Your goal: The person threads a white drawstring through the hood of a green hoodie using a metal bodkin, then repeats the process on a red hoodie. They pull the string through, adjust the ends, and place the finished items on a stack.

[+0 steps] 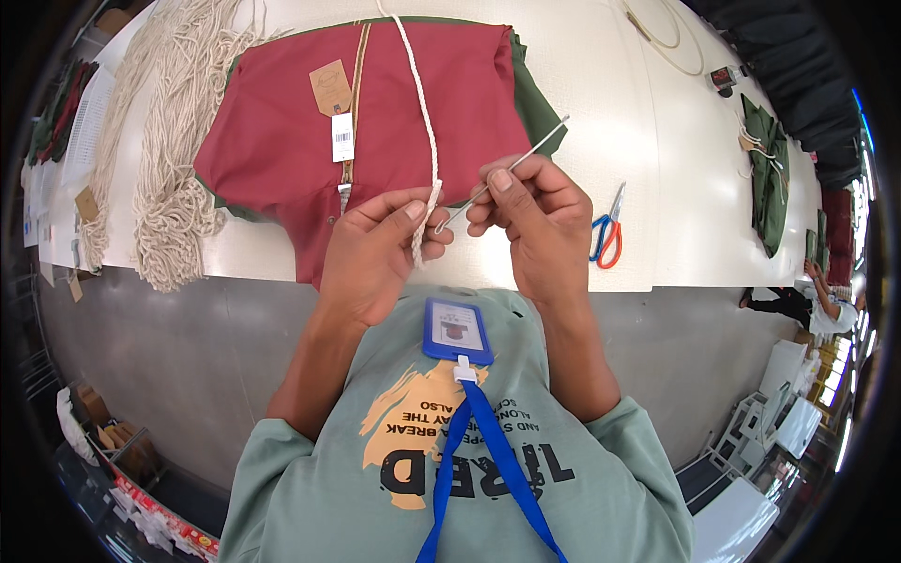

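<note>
My left hand (380,249) pinches the end of the white cord (424,122) above the red garment (375,122), while my right hand (530,220) grips a thin metal needle (526,158) hooked at the cord's tip.

A long white worktable (563,56) with a smooth top carries everything. A flat dark-red fabric garment (282,131) lies near its front edge, resting on a green fabric piece (537,103) that shows at its right side. To the left lie bundles of cream cotton cord (169,188). Right of the garment sit scissors with blue and orange handles (607,235). Farther right lies a folded green garment (770,178), and a loop of thin cord (666,38) rests near the far edge.
</note>
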`<state>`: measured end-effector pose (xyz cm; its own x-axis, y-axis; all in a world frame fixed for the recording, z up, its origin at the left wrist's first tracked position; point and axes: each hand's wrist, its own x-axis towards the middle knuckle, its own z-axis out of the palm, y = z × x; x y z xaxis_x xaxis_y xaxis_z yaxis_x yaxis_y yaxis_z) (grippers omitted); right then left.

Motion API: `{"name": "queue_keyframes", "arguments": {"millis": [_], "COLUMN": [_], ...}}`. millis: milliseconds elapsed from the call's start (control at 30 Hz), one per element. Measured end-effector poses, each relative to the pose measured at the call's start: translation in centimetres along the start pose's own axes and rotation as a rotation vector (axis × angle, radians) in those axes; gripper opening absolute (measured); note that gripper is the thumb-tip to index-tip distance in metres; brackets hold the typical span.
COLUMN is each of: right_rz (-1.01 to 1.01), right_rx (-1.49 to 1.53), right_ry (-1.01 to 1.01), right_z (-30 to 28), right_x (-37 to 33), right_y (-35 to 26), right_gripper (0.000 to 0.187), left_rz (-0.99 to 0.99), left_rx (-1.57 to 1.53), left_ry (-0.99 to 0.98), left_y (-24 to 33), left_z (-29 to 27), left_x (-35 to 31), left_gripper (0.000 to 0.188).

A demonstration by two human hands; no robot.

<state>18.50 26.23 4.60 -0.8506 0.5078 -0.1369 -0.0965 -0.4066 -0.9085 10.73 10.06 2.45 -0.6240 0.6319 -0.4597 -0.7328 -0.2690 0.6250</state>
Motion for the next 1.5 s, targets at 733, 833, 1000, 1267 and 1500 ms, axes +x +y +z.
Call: {"name": "queue_keyframes", "arguments": {"millis": [733, 833, 1000, 1267, 1500], "right_rz": [0.134, 0.128, 0.144, 0.134, 0.110], "right_rx": [0.106, 0.095, 0.083, 0.063, 0.027], "right_ry": [0.015, 0.004, 0.028, 0.052, 0.105], "right_z": [-2.9, -3.2, -3.1, -2.5, -1.9], "right_x": [4.3, 4.7, 5.0, 5.1, 4.8], "right_y": [0.9, 0.9, 1.0, 1.4, 1.5], "right_gripper": [0.015, 0.014, 0.013, 0.014, 0.015], "left_rz": [-0.054, -0.059, -0.051, 0.002, 0.058], "left_rx": [0.073, 0.065, 0.071, 0.143, 0.240], "left_ry": [0.008, 0.007, -0.007, -0.005, -0.026], "left_y": [0.3, 0.3, 0.3, 0.2, 0.0], "left_z": [2.4, 2.5, 2.4, 1.9, 1.2], "left_x": [3.1, 3.4, 3.7, 3.6, 3.3], "left_gripper": [0.017, 0.017, 0.016, 0.014, 0.014]}}
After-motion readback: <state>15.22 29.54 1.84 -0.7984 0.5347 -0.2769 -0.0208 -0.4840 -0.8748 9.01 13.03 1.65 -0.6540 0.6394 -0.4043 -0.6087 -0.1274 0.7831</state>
